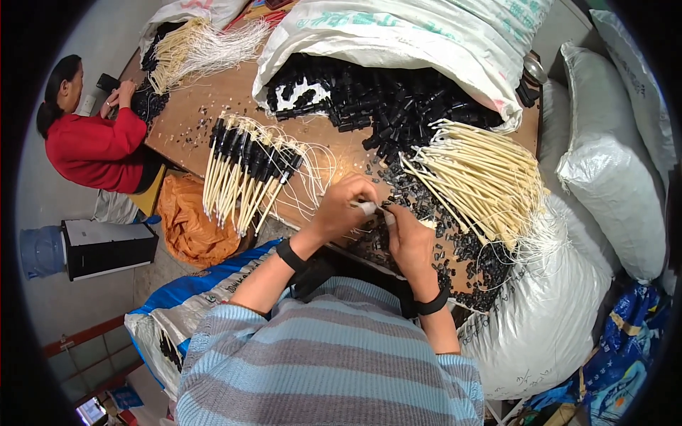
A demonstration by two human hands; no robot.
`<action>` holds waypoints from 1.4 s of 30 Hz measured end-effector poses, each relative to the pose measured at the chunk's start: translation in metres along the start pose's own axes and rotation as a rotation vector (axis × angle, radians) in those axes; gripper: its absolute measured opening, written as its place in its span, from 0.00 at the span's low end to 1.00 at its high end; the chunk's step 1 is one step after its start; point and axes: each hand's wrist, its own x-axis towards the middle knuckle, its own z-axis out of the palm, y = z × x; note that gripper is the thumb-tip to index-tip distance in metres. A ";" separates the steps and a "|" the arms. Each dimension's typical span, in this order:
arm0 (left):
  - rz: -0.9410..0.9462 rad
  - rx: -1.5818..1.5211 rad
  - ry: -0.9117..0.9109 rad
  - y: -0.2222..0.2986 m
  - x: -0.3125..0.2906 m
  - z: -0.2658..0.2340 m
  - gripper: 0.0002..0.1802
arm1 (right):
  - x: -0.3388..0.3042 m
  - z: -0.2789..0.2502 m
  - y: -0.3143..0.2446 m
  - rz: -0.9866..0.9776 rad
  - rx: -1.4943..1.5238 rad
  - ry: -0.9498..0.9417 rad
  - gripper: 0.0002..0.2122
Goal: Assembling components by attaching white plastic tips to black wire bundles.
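Observation:
Over the near edge of the brown table (177,135), my left hand (341,208) and my right hand (413,241) meet with fingertips pinched together. Something small and dark sits between them, too hidden to name. Small black plastic pieces (455,266) lie scattered under and beside my right hand. To the left of my hands rests a row of cream rods with black sleeves (250,167), thin white cords trailing from them. A pile of plain cream rods (490,181) with white cords lies to the right. Black plastic tubular parts (383,106) spill toward my hands from beyond.
A large white woven sack (419,32) lies open at the table's far side. Full pale sacks (611,156) crowd the right. A person in red (99,153) works at the far left, near an orange bag (192,220). Another cord-and-rod bundle (206,53) lies at the back left.

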 end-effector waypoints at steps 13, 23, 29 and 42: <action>0.409 0.219 -0.177 -0.004 0.006 -0.006 0.13 | -0.001 0.005 0.004 0.076 0.186 -0.055 0.05; 0.063 0.389 0.036 -0.053 0.042 -0.010 0.14 | -0.010 -0.003 0.021 0.433 0.196 0.018 0.05; -0.204 -0.117 -0.026 0.001 0.016 0.032 0.09 | -0.001 0.002 0.030 0.615 0.311 -0.004 0.05; -0.093 0.129 0.064 0.002 0.011 0.039 0.20 | -0.003 0.009 0.027 0.655 0.816 0.071 0.04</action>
